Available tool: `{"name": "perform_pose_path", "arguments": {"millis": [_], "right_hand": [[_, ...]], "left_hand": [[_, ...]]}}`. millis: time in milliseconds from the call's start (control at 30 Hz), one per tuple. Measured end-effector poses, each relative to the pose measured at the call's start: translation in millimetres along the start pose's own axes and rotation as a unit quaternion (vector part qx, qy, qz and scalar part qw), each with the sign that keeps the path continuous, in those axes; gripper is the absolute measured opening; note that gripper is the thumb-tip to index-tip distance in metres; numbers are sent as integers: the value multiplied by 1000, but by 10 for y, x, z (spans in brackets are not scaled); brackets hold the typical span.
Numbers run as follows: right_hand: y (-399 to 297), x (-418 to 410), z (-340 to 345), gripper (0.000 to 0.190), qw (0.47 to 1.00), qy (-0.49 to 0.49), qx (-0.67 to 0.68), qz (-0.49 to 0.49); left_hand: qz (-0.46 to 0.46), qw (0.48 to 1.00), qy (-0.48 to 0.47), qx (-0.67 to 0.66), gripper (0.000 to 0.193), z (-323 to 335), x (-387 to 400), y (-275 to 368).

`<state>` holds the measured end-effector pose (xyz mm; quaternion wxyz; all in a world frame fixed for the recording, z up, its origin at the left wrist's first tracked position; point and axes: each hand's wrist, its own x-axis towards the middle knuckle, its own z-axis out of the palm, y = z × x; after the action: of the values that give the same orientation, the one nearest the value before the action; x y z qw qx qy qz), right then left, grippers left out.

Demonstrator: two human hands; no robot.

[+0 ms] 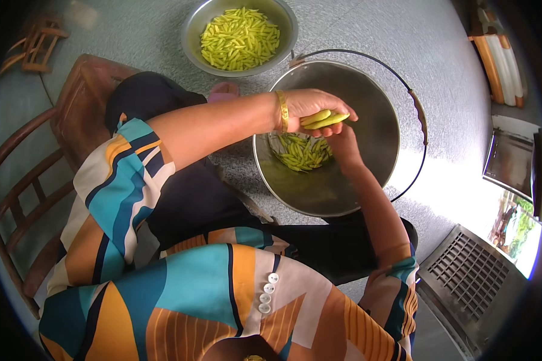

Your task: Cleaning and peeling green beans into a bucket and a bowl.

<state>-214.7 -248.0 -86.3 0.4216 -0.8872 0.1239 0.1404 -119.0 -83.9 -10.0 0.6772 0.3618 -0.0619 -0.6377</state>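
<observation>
Over a deep metal bucket (370, 108) with a wire bail handle, my left hand (314, 110), a gold bangle at its wrist, lies palm up around a few yellow-green chili peppers (325, 119). My right hand (344, 146) meets its fingertips from below; its own fingertips are partly hidden behind the left ones, so whether it grips anything cannot be told. Many green peppers with stems (302, 153) lie in the bottom of the bucket. Beyond it, a wide metal basin (192, 40) holds a heap of yellow-green peppers (240, 39).
A wooden chair (83, 99) stands close at the left, with a smaller wooden piece of furniture (43, 47) behind it. The bucket's bail handle (419, 113) leans out to the right. At the lower right is a metal-framed grille (467, 270).
</observation>
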Motion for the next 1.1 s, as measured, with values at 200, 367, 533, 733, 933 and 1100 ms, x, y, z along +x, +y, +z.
{"name": "perform_pose_path", "arguments": {"millis": [200,367,533,733,933,1100], "right_hand": [[601,392,753,28,964,82,-223,-123],[988,439,1442,32,979,-40,-171,-105],[697,331,1443,35,995,67,-15,-74],[630,400,1166,31,979,-142,-144,-32],[-15,21,24,16,984,-135,-85,-84],[-582,-370,-554,11,983,-86,-105,-126]], "left_hand": [[18,996,44,-76,25,85,-22,167],[25,994,25,-101,27,-56,-3,167],[0,998,34,-55,27,7,29,168],[20,998,58,34,23,-23,-54,183],[20,967,123,220,16,-161,96,-4],[-15,925,83,371,24,-170,81,-127]]}}
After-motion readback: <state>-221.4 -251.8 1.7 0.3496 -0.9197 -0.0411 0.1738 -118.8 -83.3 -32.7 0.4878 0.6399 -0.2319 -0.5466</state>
